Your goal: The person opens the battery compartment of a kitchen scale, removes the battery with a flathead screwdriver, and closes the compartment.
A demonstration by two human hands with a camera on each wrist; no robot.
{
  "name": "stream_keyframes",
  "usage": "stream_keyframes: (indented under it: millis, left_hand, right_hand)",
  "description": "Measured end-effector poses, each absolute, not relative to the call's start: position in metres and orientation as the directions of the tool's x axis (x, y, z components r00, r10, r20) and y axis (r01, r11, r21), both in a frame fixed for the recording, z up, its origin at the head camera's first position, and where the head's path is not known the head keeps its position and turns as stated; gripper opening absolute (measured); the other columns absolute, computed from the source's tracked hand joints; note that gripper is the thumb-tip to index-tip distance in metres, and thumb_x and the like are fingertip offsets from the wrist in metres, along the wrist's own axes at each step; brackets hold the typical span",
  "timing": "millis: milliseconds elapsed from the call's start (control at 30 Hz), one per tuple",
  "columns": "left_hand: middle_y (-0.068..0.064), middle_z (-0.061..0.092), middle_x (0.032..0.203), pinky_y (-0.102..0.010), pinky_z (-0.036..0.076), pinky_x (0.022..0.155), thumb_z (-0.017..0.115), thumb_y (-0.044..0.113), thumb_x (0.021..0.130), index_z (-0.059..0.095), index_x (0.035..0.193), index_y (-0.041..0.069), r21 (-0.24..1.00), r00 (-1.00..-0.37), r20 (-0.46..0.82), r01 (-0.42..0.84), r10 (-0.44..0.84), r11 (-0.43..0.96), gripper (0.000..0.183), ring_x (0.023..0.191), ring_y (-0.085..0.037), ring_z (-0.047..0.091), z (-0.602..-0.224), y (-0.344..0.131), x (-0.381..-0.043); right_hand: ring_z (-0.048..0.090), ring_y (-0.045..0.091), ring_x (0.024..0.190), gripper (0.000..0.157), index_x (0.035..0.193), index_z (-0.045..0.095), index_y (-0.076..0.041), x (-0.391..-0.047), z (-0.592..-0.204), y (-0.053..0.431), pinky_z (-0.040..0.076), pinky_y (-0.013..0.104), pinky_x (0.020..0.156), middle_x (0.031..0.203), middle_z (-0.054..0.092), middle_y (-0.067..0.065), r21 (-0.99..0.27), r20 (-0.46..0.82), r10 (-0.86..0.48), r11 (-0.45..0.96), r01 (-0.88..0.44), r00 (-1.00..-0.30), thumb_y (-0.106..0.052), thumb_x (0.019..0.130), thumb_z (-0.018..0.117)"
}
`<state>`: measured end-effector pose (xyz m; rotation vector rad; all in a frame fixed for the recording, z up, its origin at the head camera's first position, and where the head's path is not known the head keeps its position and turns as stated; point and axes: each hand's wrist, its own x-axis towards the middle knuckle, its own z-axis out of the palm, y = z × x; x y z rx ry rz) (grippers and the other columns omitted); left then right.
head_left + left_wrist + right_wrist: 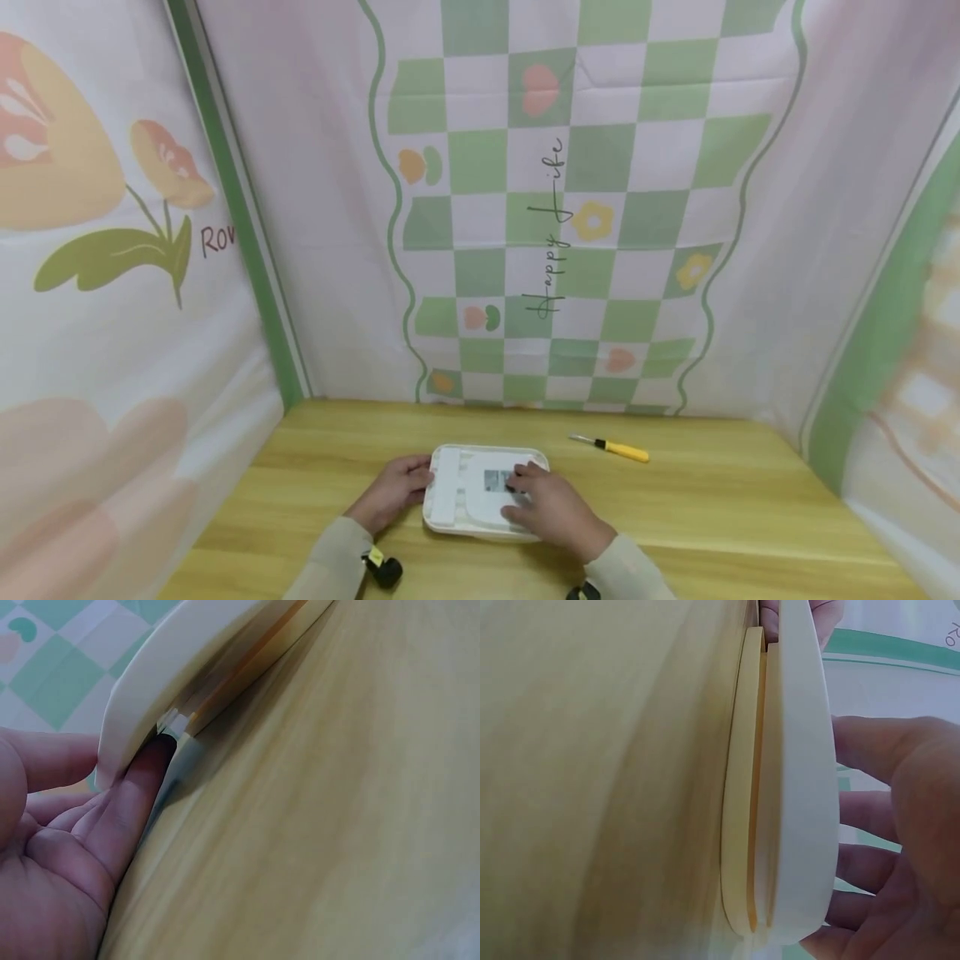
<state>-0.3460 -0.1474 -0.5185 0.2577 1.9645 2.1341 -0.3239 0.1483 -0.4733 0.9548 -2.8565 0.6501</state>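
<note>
A white, flat plastic device (446, 487) with rounded corners lies on the table, a grey printed label (495, 481) on its upward face. At its left edge my left hand (393, 490) grips the rim; in the left wrist view the thumb is against the outer rim (139, 705) and a finger reaches underneath. My right hand (558, 508) rests on the right part of the upward face, fingertips beside the label. From the right wrist, thumb and fingers (866, 806) touch that face, spread out. A narrower lower part (742, 787) shows between rim and table.
Beyond the device to the right, a screwdriver (626, 452) with a yellow and black handle lies on the wooden table (712, 508). Printed cloth walls (480, 217) enclose the table at the back and both sides.
</note>
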Motion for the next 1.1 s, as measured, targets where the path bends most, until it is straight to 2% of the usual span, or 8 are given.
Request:
stream_keyframes:
  millis: [200,400,700,967,1100]
  left_hand:
    - [-0.028,0.055,0.128,-0.038,0.053,0.088,0.052,0.003,0.098,0.034,0.139,-0.019,0.997,-0.958,-0.03,-0.049,0.284,-0.062,0.05,0.108,-0.026,0.06,-0.519,-0.147,-0.345]
    - [-0.028,0.056,0.127,-0.038,0.053,0.089,0.053,0.002,0.097,0.034,0.138,-0.019,0.997,-0.96,-0.028,-0.049,0.28,-0.065,0.05,0.107,-0.027,0.061,-0.519,-0.147,-0.345]
    - [-0.028,0.057,0.125,-0.039,0.053,0.09,0.054,0.001,0.096,0.037,0.137,-0.018,0.999,-0.96,-0.007,-0.022,0.279,-0.049,0.049,0.108,-0.028,0.061,-0.52,-0.148,-0.349]
    - [-0.024,0.06,0.123,-0.038,0.053,0.09,0.053,0.0,0.097,0.038,0.137,-0.018,0.998,-0.958,-0.023,-0.04,0.286,-0.055,0.047,0.107,-0.026,0.061,-0.518,-0.147,-0.346]
    - [-0.025,0.059,0.123,-0.039,0.053,0.09,0.054,0.0,0.096,0.039,0.137,-0.018,0.998,-0.959,-0.024,-0.038,0.281,-0.047,0.047,0.107,-0.027,0.061,-0.517,-0.146,-0.344]
  right_hand:
    - [0.055,0.04,0.118,0.045,0.118,0.069,-0.005,-0.324,-0.478,0.148,0.046,0.053,0.096,0.126,0.061,0.02,-0.234,0.234,-0.626,0.706,-0.668,-0.744,-0.041,0.091,0.065]
    - [0.057,0.039,0.115,0.042,0.116,0.07,-0.005,-0.325,-0.479,0.149,0.048,0.052,0.094,0.123,0.062,0.02,-0.157,0.262,-0.656,0.694,-0.702,-0.708,-0.04,0.093,0.063]
    - [0.063,0.035,0.103,0.034,0.108,0.07,-0.002,-0.324,-0.478,0.144,0.052,0.047,0.089,0.111,0.067,0.019,0.058,0.36,-0.737,0.629,-0.775,-0.571,-0.032,0.094,0.065]
    - [0.065,0.033,0.097,0.033,0.105,0.069,0.001,-0.318,-0.479,0.137,0.055,0.043,0.086,0.104,0.067,0.018,0.226,0.338,-0.766,0.63,-0.743,-0.547,-0.03,0.093,0.065]
    - [0.065,0.033,0.095,0.03,0.104,0.068,0.002,-0.314,-0.479,0.134,0.056,0.041,0.083,0.1,0.067,0.018,0.241,0.342,-0.768,0.629,-0.74,-0.541,-0.026,0.094,0.064]
